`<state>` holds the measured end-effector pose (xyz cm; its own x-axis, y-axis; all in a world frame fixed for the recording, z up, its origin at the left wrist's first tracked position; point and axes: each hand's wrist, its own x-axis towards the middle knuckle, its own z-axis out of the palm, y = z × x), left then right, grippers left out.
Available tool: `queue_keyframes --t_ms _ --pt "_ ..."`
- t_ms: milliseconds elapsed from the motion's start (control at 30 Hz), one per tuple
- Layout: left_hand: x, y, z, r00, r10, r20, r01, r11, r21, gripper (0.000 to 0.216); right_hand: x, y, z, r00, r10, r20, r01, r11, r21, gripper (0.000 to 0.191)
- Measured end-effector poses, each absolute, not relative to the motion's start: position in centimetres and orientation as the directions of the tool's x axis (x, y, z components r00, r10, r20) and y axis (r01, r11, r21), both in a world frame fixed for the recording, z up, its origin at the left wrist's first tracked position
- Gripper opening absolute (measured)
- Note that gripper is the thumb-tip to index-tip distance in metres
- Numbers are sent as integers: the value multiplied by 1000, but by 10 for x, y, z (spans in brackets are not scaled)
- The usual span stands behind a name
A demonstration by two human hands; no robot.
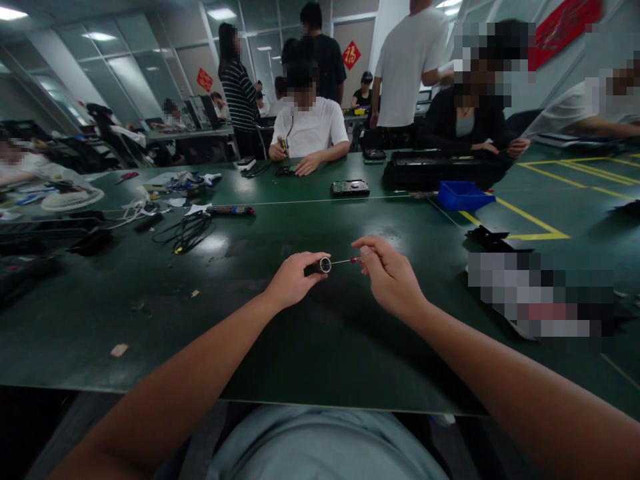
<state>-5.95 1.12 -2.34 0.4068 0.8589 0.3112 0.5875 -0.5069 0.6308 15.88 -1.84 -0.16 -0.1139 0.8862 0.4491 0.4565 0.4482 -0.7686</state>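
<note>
Above the middle of the green table, my left hand [293, 280] is closed around a short dark cylinder [324, 265] with a pale ring at its end, held between thumb and fingers. A thin screwdriver [345, 261] with a red part at its handle is pinched in my right hand [393, 277]. Its metal shaft points left, and the tip is at the ringed end of the cylinder; whether it reaches inside I cannot tell. Most of the screwdriver's handle is hidden by my fingers.
Beyond my hands lie a hard drive [350, 188], a blue bin [463, 196] and a corded electric screwdriver [230, 211]. A blurred-out bag-like item [530, 293] is at right. Across the green table [320, 367], a person in a white shirt [310, 133] works on a small part.
</note>
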Motion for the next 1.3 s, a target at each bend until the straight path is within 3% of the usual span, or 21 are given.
queue_keyframes --t_ms 233,433,567,700,800,1100,1300 --pt "-61 14 -28 374 867 330 627 -499 599 43 155 -18 -1 -50 904 424 278 420 -864 14" --pt "-58 13 -25 380 851 363 624 -526 578 42 153 -9 -6 43 919 391 131 383 -915 20" --pt "-58 13 -21 440 810 387 601 -586 544 40 155 5 -16 127 970 207 -131 223 -966 22" --pt "-59 17 -23 498 777 384 589 -629 507 37 160 18 -22 69 997 -36 -281 -16 -959 26" --pt "-59 19 -25 500 786 364 605 -618 503 36 161 20 -24 87 996 -18 -269 6 -963 25" --pt "-58 14 -23 435 836 335 646 -549 530 38 160 8 -20 127 943 307 30 306 -952 23" --pt "-57 12 -21 444 835 327 643 -550 533 38 160 4 -17 92 933 348 113 337 -935 22"
